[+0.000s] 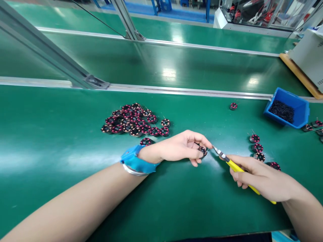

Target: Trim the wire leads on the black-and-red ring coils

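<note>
My left hand (pixel 185 148), with a blue band on its wrist, pinches a small round motor stator (pixel 202 152) wound with copper wire. The index finger reaches out to the right, close to the tip of a pair of yellow-handled pliers (pixel 236 168). Those pliers, possibly cutters, are gripped in my right hand (pixel 259 174), their jaws pointing up and left toward the stator. Whether the jaw tip touches the finger or a wire lead, I cannot tell. Left of my left hand lies a pile of similar stators (pixel 133 119). Several more stators (pixel 257 148) stand in a row behind my right hand.
A blue bin (pixel 304 112) holding small black pieces stands at the back right, with more stators beside it. One lone stator (pixel 233 106) sits near the metal rail (pixel 176 90). A slanted aluminium post (pixel 55 57) rises at the left. A grey box (pixel 308 57) stands far right.
</note>
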`<action>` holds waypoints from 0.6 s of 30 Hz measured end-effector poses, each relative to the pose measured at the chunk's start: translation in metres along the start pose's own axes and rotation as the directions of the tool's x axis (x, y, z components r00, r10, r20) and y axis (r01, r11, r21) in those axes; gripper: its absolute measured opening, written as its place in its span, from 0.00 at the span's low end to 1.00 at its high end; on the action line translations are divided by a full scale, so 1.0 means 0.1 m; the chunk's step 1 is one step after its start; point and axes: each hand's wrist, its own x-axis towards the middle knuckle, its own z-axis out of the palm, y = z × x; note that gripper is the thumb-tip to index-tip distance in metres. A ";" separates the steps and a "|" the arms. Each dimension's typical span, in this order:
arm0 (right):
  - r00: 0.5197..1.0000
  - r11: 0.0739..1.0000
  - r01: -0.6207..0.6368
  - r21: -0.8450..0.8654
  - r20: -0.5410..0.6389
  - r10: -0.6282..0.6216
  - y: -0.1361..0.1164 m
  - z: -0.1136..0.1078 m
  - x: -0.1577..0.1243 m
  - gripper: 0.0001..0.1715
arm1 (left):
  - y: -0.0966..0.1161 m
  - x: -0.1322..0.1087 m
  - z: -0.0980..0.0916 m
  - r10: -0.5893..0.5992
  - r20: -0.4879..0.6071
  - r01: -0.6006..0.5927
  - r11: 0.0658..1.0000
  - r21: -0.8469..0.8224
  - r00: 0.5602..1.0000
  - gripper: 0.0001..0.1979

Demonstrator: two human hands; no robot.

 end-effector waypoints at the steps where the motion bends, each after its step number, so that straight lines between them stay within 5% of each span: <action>1: 1.000 1.000 0.000 0.000 0.001 0.000 0.00 0.00 0.00 0.10 | 0.00 0.00 0.00 0.000 -0.001 0.000 1.000 -0.004 1.000 0.15; 18: 0.999 0.993 0.016 0.117 -0.042 -0.011 0.04 0.04 0.03 0.11 | -0.03 0.00 0.01 0.027 -0.008 -0.027 0.999 -0.043 1.000 0.19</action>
